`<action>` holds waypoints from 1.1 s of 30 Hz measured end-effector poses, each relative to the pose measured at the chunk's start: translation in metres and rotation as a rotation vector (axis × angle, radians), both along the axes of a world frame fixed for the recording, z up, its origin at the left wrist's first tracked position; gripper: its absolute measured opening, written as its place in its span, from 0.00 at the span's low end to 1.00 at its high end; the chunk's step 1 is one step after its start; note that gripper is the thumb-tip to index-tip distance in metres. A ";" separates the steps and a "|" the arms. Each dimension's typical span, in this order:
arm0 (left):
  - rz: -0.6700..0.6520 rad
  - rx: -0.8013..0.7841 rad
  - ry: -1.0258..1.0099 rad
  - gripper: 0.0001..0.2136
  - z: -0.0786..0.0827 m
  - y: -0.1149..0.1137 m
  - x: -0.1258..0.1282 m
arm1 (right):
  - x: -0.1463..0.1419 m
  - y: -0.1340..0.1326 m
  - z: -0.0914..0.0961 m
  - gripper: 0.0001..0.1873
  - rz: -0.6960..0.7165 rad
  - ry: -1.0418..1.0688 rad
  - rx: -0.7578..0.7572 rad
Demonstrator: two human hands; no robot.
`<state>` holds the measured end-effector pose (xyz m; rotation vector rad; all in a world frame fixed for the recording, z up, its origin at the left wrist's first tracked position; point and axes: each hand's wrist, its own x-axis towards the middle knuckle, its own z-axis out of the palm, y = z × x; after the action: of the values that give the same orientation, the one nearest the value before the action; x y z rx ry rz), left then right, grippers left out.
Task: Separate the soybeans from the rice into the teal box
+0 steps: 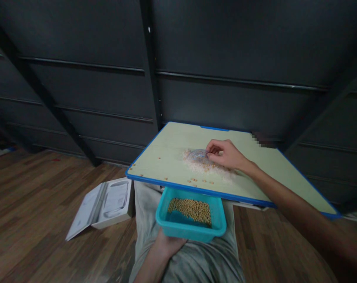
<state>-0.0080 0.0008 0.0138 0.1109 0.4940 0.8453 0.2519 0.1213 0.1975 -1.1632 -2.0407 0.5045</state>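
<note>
On the pale tabletop point(178, 137), my right hand point(224, 152) is closed in a pinch at the edge of a clear round plastic piece, like a lid or shallow dish point(197, 154). It rests low over a spread of white rice-like grains point(196, 167), with some tan beans point(206, 167) among them. My left hand point(169, 243) is at the underside of a turquoise plastic basket point(191, 232), holding it over my lap; its fingers are hidden. Round tan beans point(193, 210), like soybeans, lie in the basket, just below the table's near edge.
Several small tan pieces point(204, 181) lie scattered along the table's blue near edge point(172, 182). An open white box point(116, 198) with its lid folded out stands on the wooden floor point(48, 196) to the left. A dark panelled wall point(107, 90) rises behind the table.
</note>
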 end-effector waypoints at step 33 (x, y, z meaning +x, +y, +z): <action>0.013 -0.014 -0.013 0.15 -0.015 0.002 0.001 | -0.030 -0.091 -0.037 0.05 -0.516 0.477 0.246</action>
<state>-0.0071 0.0031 -0.0015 0.0892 0.4892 0.8543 0.2221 0.0301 0.1605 -1.2188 -1.2931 0.2323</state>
